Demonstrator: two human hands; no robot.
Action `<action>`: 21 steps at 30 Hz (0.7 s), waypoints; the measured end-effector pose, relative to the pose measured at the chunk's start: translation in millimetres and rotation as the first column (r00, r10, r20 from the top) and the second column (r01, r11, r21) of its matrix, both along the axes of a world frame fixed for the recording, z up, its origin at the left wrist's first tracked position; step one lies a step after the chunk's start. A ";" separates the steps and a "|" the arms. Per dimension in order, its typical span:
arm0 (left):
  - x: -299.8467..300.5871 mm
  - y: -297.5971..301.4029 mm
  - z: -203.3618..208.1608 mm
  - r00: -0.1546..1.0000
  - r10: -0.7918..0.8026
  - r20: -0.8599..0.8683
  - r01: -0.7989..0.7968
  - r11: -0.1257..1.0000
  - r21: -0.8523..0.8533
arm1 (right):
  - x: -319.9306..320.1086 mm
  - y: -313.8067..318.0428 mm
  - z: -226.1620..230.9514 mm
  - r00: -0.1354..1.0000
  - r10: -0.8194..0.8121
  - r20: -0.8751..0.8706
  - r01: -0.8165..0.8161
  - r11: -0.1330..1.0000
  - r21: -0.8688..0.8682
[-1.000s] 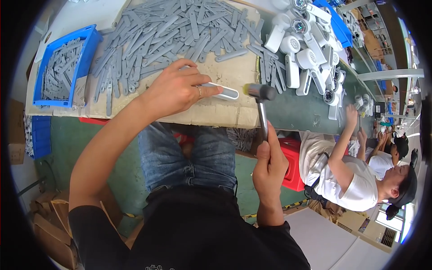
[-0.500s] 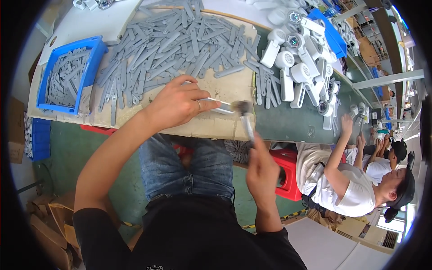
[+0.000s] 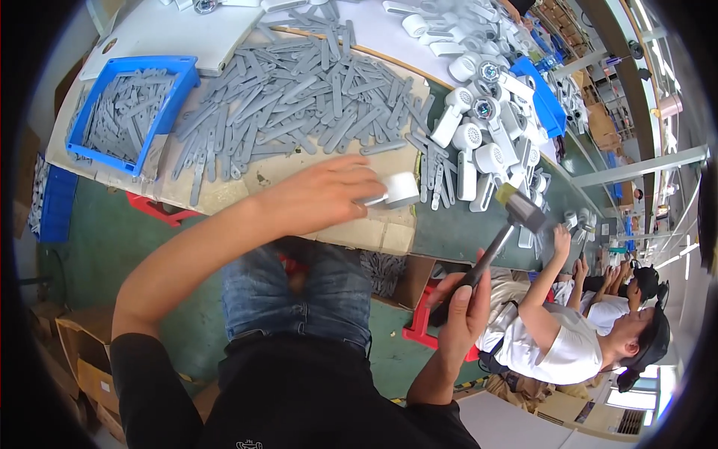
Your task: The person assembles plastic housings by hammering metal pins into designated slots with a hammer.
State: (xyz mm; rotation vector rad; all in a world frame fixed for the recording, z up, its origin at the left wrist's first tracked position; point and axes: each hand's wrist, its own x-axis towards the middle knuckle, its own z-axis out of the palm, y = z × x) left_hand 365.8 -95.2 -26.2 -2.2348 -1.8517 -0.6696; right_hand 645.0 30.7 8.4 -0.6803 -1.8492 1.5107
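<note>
My left hand [image 3: 329,191] is closed around a white handheld fan body [image 3: 402,188] low over the cardboard sheet [image 3: 374,230]. The fan's rounded head pokes out past my fingertips; my hand hides most of the rest. In my right hand [image 3: 464,307] is a hammer [image 3: 490,254], gripped by its black handle and raised to the right, beyond the bench's front edge. Its head is grey with a yellowish end. Beyond my left hand, a wide pile of flat grey strips [image 3: 299,97] spreads over the cardboard.
A blue crate [image 3: 134,166] of grey strips stands at the bench's left. White fans [image 3: 490,135] are heaped on the right, beside a blue bin [image 3: 542,97]. A co-worker in a white shirt [image 3: 568,337] sits to the right, near a red stool [image 3: 422,322].
The hammer has swung up and right, away from the white piece. The piece now shows its rounded head instead of its long side, and my left hand sits slightly lower and further right.
</note>
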 end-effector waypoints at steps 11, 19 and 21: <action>15.2 -30.2 -49.5 0.889 0.267 0.372 -0.337 0.931 0.138 | -13.5 -19.2 -2.4 0.873 -0.050 0.486 -0.115 0.946 0.303; 16.7 -28.3 -46.4 0.884 0.261 0.388 -0.334 0.933 0.134 | -39.6 -18.2 -0.5 0.583 -0.107 0.806 -0.271 0.909 0.317; 16.2 -30.2 -46.7 0.879 0.258 0.400 -0.335 0.933 0.135 | -22.6 -18.0 -5.1 0.747 -0.099 0.657 -0.234 0.886 0.400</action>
